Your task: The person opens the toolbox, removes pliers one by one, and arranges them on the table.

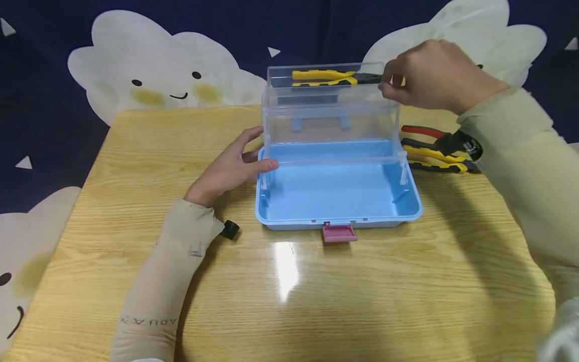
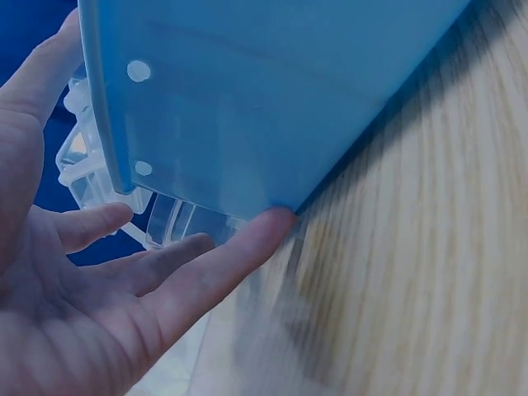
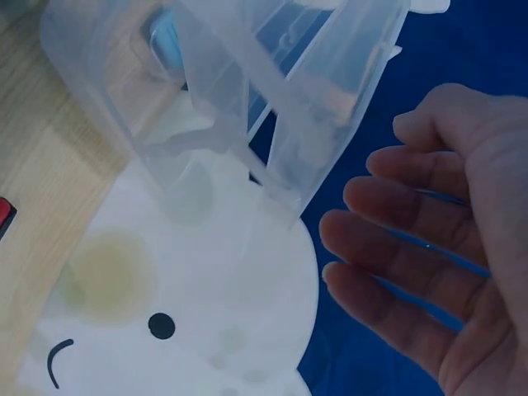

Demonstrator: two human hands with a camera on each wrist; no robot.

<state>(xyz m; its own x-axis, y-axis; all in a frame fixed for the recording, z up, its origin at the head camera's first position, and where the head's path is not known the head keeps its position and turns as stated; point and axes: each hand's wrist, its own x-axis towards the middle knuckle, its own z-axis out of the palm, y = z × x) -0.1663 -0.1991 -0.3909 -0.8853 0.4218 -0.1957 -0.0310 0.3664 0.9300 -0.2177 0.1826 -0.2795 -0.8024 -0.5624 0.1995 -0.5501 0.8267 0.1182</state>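
A blue toolbox [image 1: 325, 191] stands open on the table, its clear trays raised at the back and its pink latch [image 1: 339, 233] hanging down in front. My left hand [image 1: 228, 168] is at its left end, thumb over the rim, fingers spread; in the left wrist view a fingertip touches the lower edge of the wall. Pliers with yellow handles [image 1: 318, 75] lie in the upper clear tray [image 1: 280, 76]. By that tray's right end is my right hand [image 1: 429, 75]. The right wrist view shows it beside the clear plastic [image 3: 330, 107], fingers loosely bent, with nothing in them.
Right of the toolbox, partly under my right forearm, lie red-handled pliers [image 1: 422, 131] and yellow-and-black-handled pliers [image 1: 431, 153]. Behind the wooden table [image 1: 289, 311] hangs a dark blue cloth [image 1: 316, 30] printed with white clouds.
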